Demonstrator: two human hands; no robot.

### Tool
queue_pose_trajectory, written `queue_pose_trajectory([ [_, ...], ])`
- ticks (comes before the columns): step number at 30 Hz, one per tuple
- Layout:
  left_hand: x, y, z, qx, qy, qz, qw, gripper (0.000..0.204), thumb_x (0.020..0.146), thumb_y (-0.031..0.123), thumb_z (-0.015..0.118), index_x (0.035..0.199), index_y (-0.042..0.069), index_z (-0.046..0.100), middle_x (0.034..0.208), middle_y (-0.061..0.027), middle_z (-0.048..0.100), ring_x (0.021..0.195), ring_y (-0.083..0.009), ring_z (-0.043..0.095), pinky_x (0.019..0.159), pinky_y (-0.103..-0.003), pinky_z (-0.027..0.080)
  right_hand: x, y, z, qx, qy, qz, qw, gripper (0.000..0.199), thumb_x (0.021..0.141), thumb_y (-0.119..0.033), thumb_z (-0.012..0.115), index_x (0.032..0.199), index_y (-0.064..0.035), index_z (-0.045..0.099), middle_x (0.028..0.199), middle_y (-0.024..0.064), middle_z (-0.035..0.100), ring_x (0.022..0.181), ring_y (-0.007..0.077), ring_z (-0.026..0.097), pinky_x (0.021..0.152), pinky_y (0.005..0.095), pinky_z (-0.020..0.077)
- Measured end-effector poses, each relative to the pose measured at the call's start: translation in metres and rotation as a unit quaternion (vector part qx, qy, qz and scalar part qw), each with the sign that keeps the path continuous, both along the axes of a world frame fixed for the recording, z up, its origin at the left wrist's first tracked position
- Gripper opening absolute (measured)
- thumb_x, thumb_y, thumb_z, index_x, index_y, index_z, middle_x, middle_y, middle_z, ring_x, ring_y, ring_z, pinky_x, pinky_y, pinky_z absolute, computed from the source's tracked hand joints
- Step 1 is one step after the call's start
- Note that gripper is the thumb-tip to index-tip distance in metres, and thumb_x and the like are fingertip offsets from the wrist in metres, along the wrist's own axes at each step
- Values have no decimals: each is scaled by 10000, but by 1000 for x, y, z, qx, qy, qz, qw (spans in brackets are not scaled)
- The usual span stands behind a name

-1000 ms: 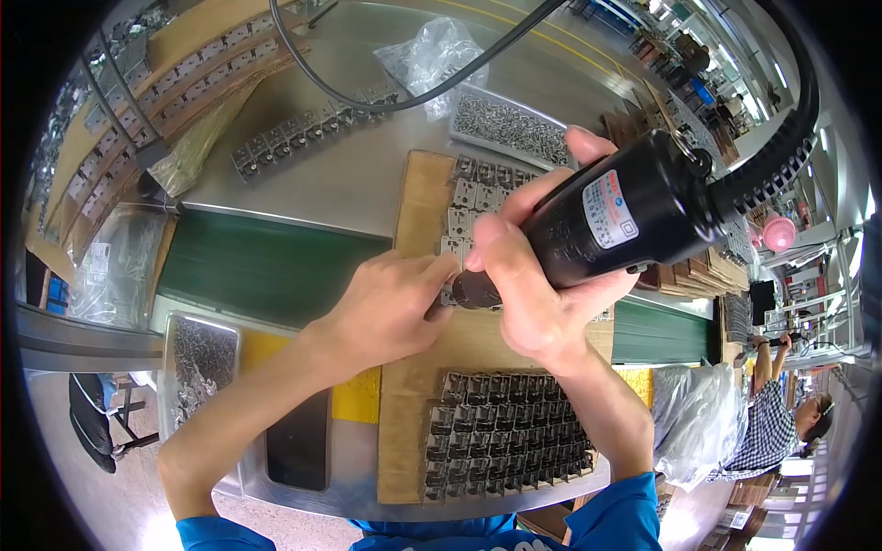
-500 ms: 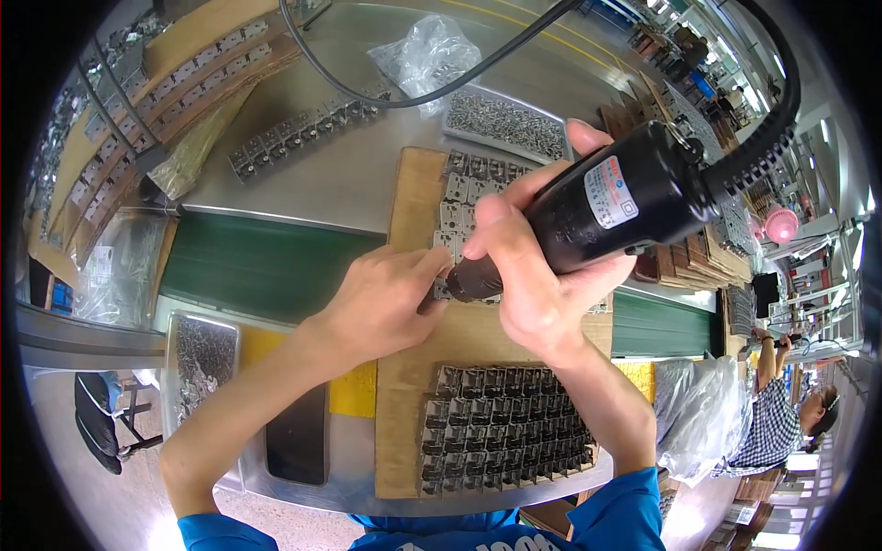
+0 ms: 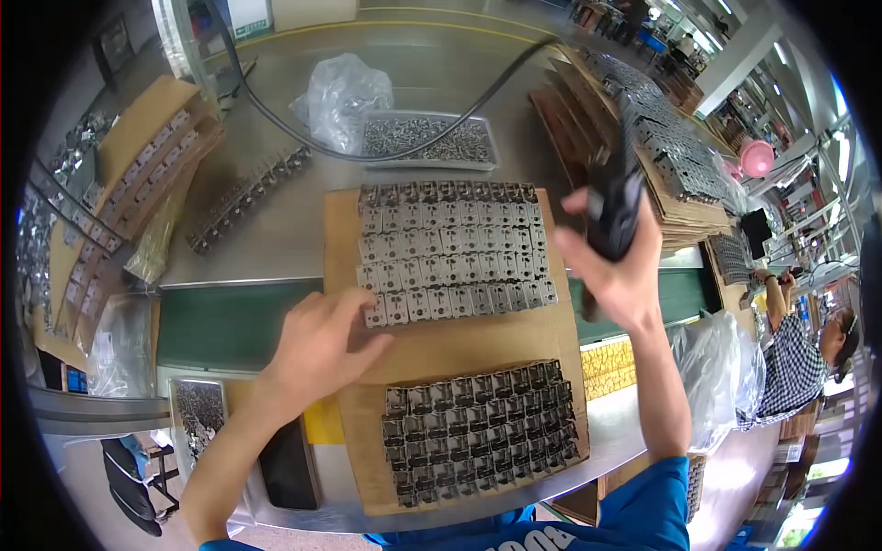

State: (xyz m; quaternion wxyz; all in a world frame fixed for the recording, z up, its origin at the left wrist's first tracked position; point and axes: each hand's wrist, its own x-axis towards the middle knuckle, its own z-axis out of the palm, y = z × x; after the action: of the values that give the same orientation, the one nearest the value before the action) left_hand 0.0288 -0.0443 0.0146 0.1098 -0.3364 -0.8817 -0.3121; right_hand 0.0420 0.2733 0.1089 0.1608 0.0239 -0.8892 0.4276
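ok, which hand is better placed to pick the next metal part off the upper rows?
Left hand: empty, its fingers at the corner metal part. Right hand is busy gripping the black power tool.

Two blocks of metal parts (image 3: 452, 255) on cardboard sheet (image 3: 459, 344) — screw tray (image 3: 427, 140) behind — bag (image 3: 340, 92) left of it

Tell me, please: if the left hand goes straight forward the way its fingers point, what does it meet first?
Probably the nearest row of the upper group of metal parts; the left hand already has its fingertips at that corner.
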Motion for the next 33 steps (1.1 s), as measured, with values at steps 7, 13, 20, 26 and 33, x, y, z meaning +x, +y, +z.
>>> queue_pose_trajectory([
  [7,11,11,5,-8,-69,73,995,437,781,194,823,1092,62,547,737,-102,633,632,-265,636,592,-362,528,42,55,-55,166,-113,46,978,874,729,-210,846,1463,-71,393,1058,230,706,942,356,725,839,419,583],
  [13,9,24,6,-44,-76,95,992,440,763,207,842,1059,58,552,709,-94,603,617,-213,600,581,-336,507,32,33,-78,181,-30,79,980,615,743,-151,799,1300,-83,547,927,205,703,843,411,688,748,429,579],
  [20,8,23,22,8,-248,61,967,272,808,162,798,964,10,636,624,-24,567,562,-79,495,515,-250,406,30,42,-48,54,-216,103,969,417,740,-209,784,1049,4,602,801,217,678,717,346,691,696,407,540],
  [26,5,36,35,-31,-277,109,954,285,899,262,705,915,-22,694,759,-141,710,634,-199,668,630,-329,508,25,31,-65,80,-163,29,983,366,784,-239,761,996,-2,580,763,233,656,752,436,657,696,455,525],
  [33,29,25,37,-39,-363,44,930,273,899,222,711,936,-45,668,602,-49,597,543,-61,518,504,-255,402,52,39,-51,55,-238,71,967,424,770,-265,792,1039,-1,597,774,210,657,759,406,655,710,439,512],
])
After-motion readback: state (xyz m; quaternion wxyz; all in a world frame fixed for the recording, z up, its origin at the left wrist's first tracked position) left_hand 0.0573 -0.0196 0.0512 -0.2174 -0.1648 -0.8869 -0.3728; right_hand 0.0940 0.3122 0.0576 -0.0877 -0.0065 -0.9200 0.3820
